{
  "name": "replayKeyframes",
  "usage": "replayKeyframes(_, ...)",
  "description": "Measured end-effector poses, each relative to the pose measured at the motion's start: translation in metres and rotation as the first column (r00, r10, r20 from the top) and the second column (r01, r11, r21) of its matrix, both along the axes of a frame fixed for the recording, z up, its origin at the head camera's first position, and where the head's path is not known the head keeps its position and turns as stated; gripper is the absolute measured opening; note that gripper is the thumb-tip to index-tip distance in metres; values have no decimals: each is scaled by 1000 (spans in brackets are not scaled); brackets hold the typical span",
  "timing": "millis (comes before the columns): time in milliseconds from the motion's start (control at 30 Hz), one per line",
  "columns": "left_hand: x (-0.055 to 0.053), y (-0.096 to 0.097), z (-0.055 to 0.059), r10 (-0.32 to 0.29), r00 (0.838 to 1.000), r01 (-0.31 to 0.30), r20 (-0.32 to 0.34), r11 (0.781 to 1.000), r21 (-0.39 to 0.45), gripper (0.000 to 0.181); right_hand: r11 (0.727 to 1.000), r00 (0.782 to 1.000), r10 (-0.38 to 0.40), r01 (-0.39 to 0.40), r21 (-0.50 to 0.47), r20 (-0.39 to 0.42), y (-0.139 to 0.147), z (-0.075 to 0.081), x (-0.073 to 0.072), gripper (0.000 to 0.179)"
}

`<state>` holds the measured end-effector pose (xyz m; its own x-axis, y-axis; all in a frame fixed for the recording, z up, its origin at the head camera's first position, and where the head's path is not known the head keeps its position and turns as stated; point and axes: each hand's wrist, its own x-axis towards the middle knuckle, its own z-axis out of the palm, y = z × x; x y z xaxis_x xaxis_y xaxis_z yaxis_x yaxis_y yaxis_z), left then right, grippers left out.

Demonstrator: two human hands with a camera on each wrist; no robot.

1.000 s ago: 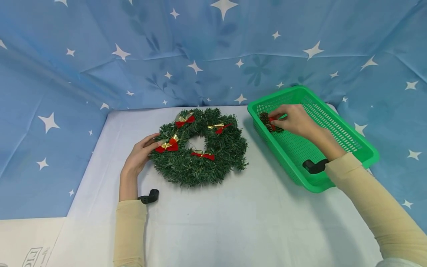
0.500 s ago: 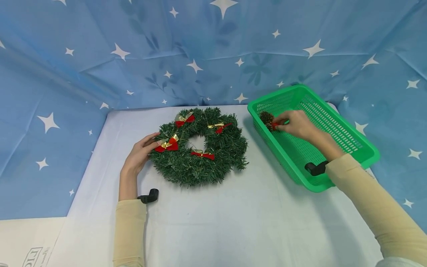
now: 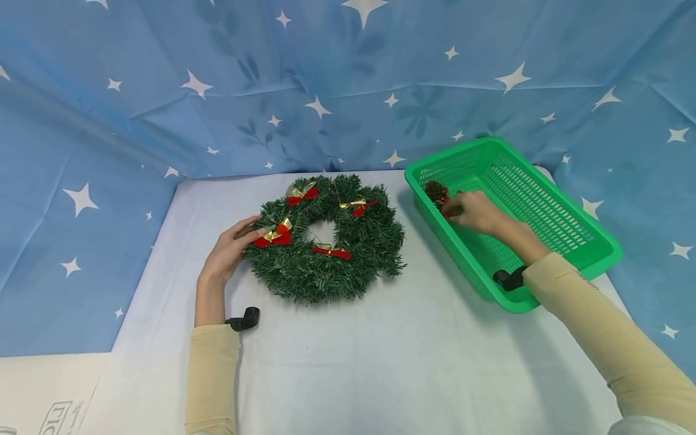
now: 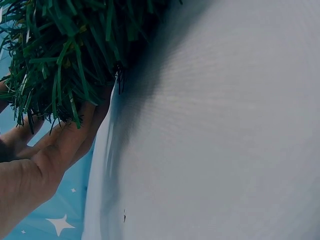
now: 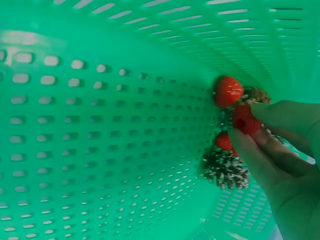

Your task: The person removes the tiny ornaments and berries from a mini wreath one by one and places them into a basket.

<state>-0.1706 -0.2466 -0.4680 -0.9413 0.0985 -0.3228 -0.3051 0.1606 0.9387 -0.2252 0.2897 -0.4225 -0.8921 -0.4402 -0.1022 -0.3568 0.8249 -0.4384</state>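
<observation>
A green artificial wreath [image 3: 326, 278] lies on the white table, with several red-and-gold bows [image 3: 276, 237] on it. My left hand [image 3: 227, 252] holds its left edge, thumb on top beside a bow; in the left wrist view, fingers [image 4: 75, 137] reach under the greenery. Inside the green basket [image 3: 462, 249], my right hand [image 3: 478, 212] pinches a small red ornament [image 5: 245, 119] between thumb and fingers. Around it, in the right wrist view, are a frosted pine cone [image 5: 226, 169], a glossy red ball [image 5: 229, 91] and another cone partly hidden by the hand.
The basket stands right of the wreath, near the back of the table [image 3: 348, 362]. A blue star-patterned cloth [image 3: 348, 78] hangs behind and at both sides. Black wrist cameras [image 3: 246, 319] sit on both wrists.
My right hand has shifted slightly toward me within the basket, its fingers staying by the red ornaments and pine cones. The left hand and wreath have stayed put.
</observation>
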Motion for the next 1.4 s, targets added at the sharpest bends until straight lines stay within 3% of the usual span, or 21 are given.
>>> replayKeyframes(533, -1, 1, 0, -12, 1000, 12, -10, 1000, 11, 67, 1000, 998, -1, 0, 9, 59, 6, -9, 2, 28)
replayKeyframes(867, -3, 1, 0, -17, 1000, 17, -6, 1000, 3, 68, 1000, 999, -10, 10, 5, 49, 7, -10, 3, 27)
replayKeyframes(1400, -2, -1, -2, 3, 1000, -3, 1, 1000, 3, 66, 1000, 1000, -2, 2, -6, -23, -5, 12, -8, 24)
